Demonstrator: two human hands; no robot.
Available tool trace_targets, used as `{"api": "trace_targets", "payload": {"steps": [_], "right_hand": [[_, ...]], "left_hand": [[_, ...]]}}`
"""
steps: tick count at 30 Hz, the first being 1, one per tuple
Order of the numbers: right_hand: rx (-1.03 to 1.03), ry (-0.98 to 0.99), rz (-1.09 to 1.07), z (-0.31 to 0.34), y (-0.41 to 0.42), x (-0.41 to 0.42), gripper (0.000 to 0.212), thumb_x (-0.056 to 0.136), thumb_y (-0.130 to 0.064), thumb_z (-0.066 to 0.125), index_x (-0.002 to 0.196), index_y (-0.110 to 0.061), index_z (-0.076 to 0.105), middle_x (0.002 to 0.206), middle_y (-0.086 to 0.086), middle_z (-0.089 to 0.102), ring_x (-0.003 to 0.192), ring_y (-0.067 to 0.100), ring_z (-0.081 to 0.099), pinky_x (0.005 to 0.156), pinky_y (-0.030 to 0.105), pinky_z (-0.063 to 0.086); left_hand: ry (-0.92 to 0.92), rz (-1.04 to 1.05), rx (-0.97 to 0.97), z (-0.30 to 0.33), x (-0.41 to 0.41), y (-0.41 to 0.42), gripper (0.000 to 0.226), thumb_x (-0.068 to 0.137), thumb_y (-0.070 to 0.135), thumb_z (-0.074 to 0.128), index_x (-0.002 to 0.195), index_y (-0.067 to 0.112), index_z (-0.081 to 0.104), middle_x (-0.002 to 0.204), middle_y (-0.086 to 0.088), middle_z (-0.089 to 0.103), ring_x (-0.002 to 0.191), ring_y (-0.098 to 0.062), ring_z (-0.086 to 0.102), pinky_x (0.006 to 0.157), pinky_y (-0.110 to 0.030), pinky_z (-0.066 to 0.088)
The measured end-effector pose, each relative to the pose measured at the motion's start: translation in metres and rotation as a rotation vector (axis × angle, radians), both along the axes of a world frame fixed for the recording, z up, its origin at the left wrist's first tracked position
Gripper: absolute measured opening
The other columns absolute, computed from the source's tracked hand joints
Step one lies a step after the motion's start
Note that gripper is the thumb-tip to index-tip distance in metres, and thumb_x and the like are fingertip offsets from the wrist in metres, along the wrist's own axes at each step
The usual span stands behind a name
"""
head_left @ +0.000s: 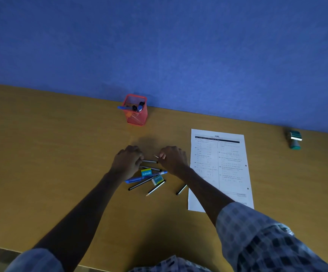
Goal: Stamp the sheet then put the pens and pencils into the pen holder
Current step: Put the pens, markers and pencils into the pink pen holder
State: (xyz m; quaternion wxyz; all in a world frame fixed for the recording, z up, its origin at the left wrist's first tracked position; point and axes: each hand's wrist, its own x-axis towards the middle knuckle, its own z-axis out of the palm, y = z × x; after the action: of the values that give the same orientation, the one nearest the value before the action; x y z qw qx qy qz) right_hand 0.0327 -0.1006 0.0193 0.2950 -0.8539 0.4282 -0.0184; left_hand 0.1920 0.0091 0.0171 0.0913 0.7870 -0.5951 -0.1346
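Your left hand [128,160] pinches one pencil [149,161]; right hand [173,159] curls on another [156,156], gathering both for the holder [135,110] at the desk's [61,154] far edge.

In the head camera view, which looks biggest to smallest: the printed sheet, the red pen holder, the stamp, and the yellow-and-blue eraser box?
1. Printed sheet.
2. Red pen holder.
3. Stamp.
4. Eraser box.
The last two look close, and the box lies nearer the camera, so their order is unsure.

L hand [128,160] fisted, R hand [174,158] pinching, both arms extended fwd
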Motion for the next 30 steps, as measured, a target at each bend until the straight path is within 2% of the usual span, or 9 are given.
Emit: {"api": "trace_targets", "payload": {"steps": [4,8,10,13,16,19,24,27,30], "right_hand": [[0.054,-0.157,-0.108,0.006,-0.006,0.003,0.005,0.081,-0.026,0.069,0.08,-0.022,0.072,0.087,-0.002,0.075,0.084,0.022,0.07,0.075,0.033,0.056],[0.077,-0.349,-0.155,0.025,-0.017,0.014,0.011,0.082,-0.022,0.073,0.085,-0.011,0.073,0.086,0.002,0.076,0.077,0.016,0.07,0.073,0.034,0.059],[0.077,-0.45,-0.183,0.038,-0.024,0.022,0.011,0.082,-0.017,0.073,0.087,-0.008,0.072,0.085,0.004,0.075,0.074,0.014,0.069,0.074,0.034,0.059],[0.073,-0.604,-0.222,0.061,-0.034,0.033,0.016,0.08,-0.01,0.073,0.095,-0.007,0.068,0.083,0.004,0.073,0.075,0.015,0.069,0.077,0.034,0.058],[0.073,-0.738,-0.243,0.086,-0.046,0.043,0.034,0.083,-0.009,0.07,0.116,-0.011,0.061,0.084,0.0,0.068,0.073,0.012,0.068,0.074,0.025,0.055],[0.024,-0.838,-0.235,0.103,-0.057,0.054,0.032,0.086,-0.002,0.065,0.117,-0.008,0.061,0.09,0.0,0.067,0.077,0.01,0.068,0.072,0.018,0.054],[-0.062,-0.853,-0.206,0.115,-0.072,0.07,0.023,0.09,-0.002,0.062,0.112,-0.005,0.06,0.097,0.007,0.071,0.087,0.017,0.072,0.079,0.037,0.059],[-0.14,-0.841,-0.191,0.117,-0.077,0.081,0.019,0.091,-0.002,0.059,0.11,-0.004,0.061,0.097,0.007,0.074,0.091,0.02,0.073,0.082,0.046,0.057],[-0.195,-0.783,-0.136,0.114,-0.081,0.091,0.017,0.094,-0.005,0.055,0.111,-0.004,0.06,0.098,0.007,0.074,0.093,0.023,0.072,0.077,0.047,0.057]], "left_hand": [[0.159,0.081,-0.054,0.008,0.007,-0.002,0.011,0.088,0.019,0.064,0.098,0.019,0.071,0.099,0.002,0.071,0.094,-0.02,0.064,0.077,-0.029,0.046],[0.381,0.15,-0.173,0.022,0.019,-0.01,0.009,0.085,0.01,0.069,0.092,0.011,0.073,0.088,-0.004,0.075,0.079,-0.021,0.069,0.076,-0.037,0.056],[0.445,0.185,-0.261,0.033,0.022,-0.017,0.01,0.083,0.004,0.069,0.09,0.009,0.074,0.086,-0.008,0.075,0.072,-0.017,0.068,0.073,-0.028,0.056],[0.446,0.213,-0.402,0.055,0.029,-0.028,0.011,0.081,0.005,0.07,0.087,0.013,0.074,0.079,-0.005,0.072,0.062,0.0,0.062,0.061,-0.005,0.045],[0.419,0.213,-0.557,0.082,0.038,-0.039,0.007,0.079,0.015,0.071,0.085,0.014,0.074,0.07,0.004,0.066,0.06,0.007,0.06,0.057,-0.005,0.041],[0.4,0.259,-0.661,0.105,0.047,-0.051,0.012,0.077,0.016,0.066,0.083,0.009,0.074,0.066,0.0,0.065,0.057,0.0,0.056,0.058,-0.02,0.043],[0.357,0.302,-0.703,0.125,0.066,-0.073,0.013,0.077,0.018,0.064,0.077,0.009,0.073,0.057,0.006,0.06,0.054,0.001,0.053,0.055,-0.015,0.039],[0.373,0.3,-0.729,0.126,0.073,-0.085,0.009,0.078,0.012,0.066,0.077,0.005,0.072,0.059,0.016,0.06,0.052,0.009,0.056,0.053,-0.007,0.038],[0.354,0.314,-0.693,0.123,0.08,-0.098,0.011,0.079,0.01,0.07,0.078,0.0,0.073,0.06,0.004,0.063,0.052,0.013,0.057,0.051,-0.003,0.037]]}}
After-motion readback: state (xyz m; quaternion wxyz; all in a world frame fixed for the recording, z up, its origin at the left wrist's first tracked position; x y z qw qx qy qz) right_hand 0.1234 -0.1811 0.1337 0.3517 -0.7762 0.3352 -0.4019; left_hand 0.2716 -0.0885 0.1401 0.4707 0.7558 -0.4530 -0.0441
